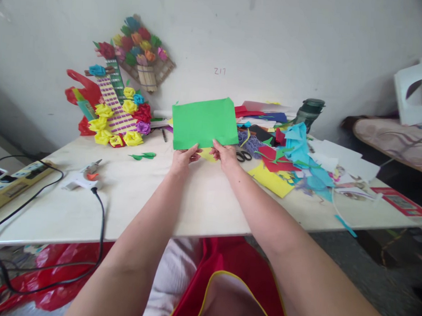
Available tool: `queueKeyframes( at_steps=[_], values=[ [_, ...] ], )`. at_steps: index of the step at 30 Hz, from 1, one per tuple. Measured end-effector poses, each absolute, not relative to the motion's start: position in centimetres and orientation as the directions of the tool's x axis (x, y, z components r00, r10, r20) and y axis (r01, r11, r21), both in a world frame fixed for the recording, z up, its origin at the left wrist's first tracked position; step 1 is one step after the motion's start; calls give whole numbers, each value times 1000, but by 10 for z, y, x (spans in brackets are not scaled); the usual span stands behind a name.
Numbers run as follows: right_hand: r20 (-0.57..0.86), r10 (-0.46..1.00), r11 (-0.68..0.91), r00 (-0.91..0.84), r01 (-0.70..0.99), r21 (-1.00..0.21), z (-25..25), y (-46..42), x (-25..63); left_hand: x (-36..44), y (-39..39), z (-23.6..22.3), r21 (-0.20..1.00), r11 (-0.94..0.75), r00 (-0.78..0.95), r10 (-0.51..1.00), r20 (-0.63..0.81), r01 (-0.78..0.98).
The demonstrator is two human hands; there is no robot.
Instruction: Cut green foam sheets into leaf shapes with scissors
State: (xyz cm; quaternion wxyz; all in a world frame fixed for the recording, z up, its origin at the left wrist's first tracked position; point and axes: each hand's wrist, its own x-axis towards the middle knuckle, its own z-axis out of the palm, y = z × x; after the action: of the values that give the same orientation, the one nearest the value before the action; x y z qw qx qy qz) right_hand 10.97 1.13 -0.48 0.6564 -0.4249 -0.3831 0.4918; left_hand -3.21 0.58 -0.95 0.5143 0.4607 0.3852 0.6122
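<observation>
Both my hands hold up a sheet of green paper (pixel 205 123) by its lower edge, above the middle of the table. My left hand (pixel 185 157) pinches it near the lower left corner, thumb in front. With the thumb also in front, my right hand (pixel 224 154) grips the edge right of centre. Behind and below the sheet a bit of yellow paper (pixel 208 154) shows between the hands. Black scissor handles (pixel 244 156) lie just right of my right hand. Cut green paper leaves (pixel 142 156) rest on the table to the left.
A glue gun (pixel 84 179) with a black cord lies at left beside a power strip (pixel 14 186). Paper flower crafts (pixel 119 114) stand at the back left. Blue crepe paper (pixel 298 142), yellow paper (pixel 272 179) and other scraps crowd the right. A dark bottle (pixel 308 114) stands behind them.
</observation>
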Motion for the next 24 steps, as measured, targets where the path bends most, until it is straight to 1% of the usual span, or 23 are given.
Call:
queueKeyframes(
  at_steps=[5,10,15,20,24],
  values=[
    [109,983,153,151,-318,-936,-3,6,107,-33,7,-10,951,-187,-59,982,178,-247],
    [81,978,147,194,-354,-924,2,5,115,-39,7,-5,947,-206,-99,977,187,-247],
    [61,978,131,202,-355,-926,2,7,119,-42,7,-3,949,-182,-112,981,158,-256],
    [90,975,155,205,-330,-931,-3,9,112,-38,8,-8,960,-185,-32,983,182,-210],
    [139,984,167,113,-294,-941,-6,7,106,-35,9,-14,965,-189,9,981,194,-180]
  ],
)
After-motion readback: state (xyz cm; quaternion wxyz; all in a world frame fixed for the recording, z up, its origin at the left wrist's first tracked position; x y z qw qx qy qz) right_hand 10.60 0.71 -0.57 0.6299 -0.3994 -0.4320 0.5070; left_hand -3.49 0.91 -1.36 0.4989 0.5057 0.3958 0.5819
